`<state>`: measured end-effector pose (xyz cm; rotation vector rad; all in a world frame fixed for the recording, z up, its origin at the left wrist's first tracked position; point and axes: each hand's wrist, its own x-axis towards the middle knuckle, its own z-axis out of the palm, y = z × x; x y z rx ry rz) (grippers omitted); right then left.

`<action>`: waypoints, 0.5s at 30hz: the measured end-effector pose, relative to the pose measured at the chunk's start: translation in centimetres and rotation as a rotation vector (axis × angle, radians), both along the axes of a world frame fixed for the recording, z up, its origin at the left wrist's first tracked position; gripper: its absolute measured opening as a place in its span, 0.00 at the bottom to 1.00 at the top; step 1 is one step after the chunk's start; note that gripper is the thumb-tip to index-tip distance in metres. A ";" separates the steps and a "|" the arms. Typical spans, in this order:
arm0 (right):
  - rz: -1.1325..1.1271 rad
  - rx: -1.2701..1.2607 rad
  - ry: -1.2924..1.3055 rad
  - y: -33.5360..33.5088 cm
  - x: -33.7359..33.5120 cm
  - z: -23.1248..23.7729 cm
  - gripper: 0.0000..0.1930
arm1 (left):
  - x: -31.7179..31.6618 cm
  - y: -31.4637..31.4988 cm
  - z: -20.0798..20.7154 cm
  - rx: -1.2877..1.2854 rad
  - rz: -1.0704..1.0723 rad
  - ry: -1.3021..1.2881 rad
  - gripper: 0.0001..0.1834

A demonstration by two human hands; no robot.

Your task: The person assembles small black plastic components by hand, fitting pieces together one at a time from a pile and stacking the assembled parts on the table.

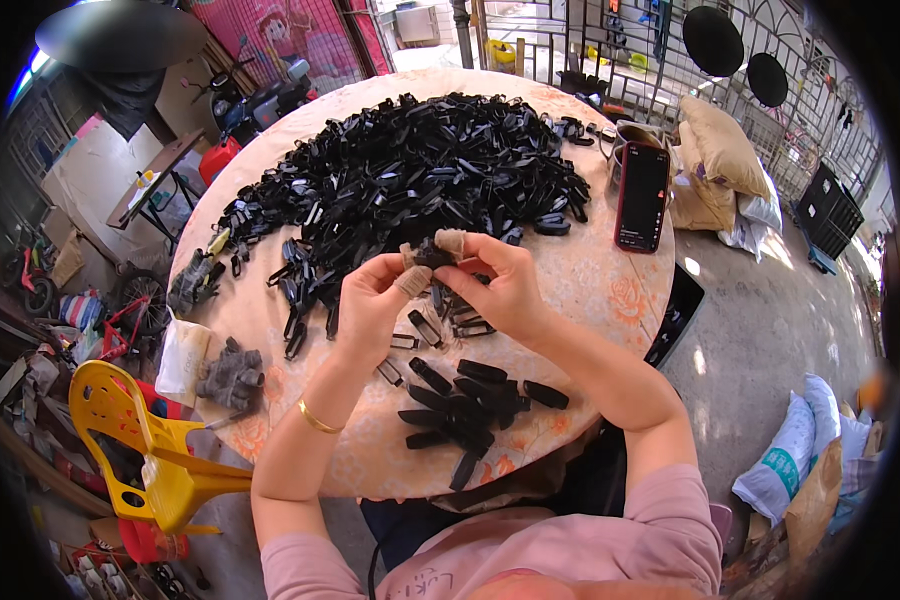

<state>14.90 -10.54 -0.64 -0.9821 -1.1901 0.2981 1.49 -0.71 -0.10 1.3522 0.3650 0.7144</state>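
Observation:
Both hands meet over the middle of the round table (595, 300), fingertips wrapped in beige cloth-like covers. Between their fingertips is a small black plastic part (432, 256), largely covered by the fingers. My left hand (372, 300) pinches it from one side, and my right hand (502, 285) grips it from the other. Just beyond the hands spreads a large heap of small black plastic parts (440, 160). Nearer to me lies a smaller pile of solid-looking black pieces (465, 405). A few open-framed black pieces (425, 328) are scattered between the hands and that pile.
A phone (643, 197) leans upright at the table's right. Grey gloves (232, 377) and a white packet (182, 360) lie at the left edge. A yellow plastic chair (120, 410) stands on the left; stuffed sacks (720, 150) sit beyond the right side.

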 end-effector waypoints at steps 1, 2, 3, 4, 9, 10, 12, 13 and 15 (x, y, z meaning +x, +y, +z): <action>-0.002 0.001 -0.001 0.0 0.1 -0.1 0.15 | 0.2 -0.1 0.0 0.001 -0.002 -0.001 0.09; 0.001 0.002 0.006 -0.1 0.1 -0.3 0.15 | 0.4 -0.2 0.0 0.013 0.000 -0.090 0.11; 0.007 0.004 0.014 -0.1 0.1 -0.3 0.15 | 0.4 -0.4 0.1 0.027 0.005 -0.178 0.12; 0.011 0.007 0.014 -0.1 0.0 -0.2 0.15 | 0.3 -0.6 0.4 0.059 0.038 -0.152 0.15; 0.005 0.008 -0.034 -0.1 0.0 -0.2 0.14 | 0.3 -0.7 0.4 0.081 0.020 -0.112 0.18; 0.006 0.008 -0.034 -0.1 0.0 -0.3 0.14 | 0.3 -0.7 0.4 0.087 0.029 -0.100 0.17; -0.006 -0.013 -0.071 0.0 0.1 -0.3 0.14 | 0.3 -0.7 0.4 0.092 0.037 -0.088 0.16; -0.006 -0.014 -0.071 -0.1 0.0 -0.2 0.14 | 0.3 -0.8 0.5 0.087 0.046 -0.084 0.15; -0.141 0.001 -0.225 -0.2 -0.3 0.0 0.12 | 0.3 -1.2 0.5 0.083 0.054 -0.080 0.14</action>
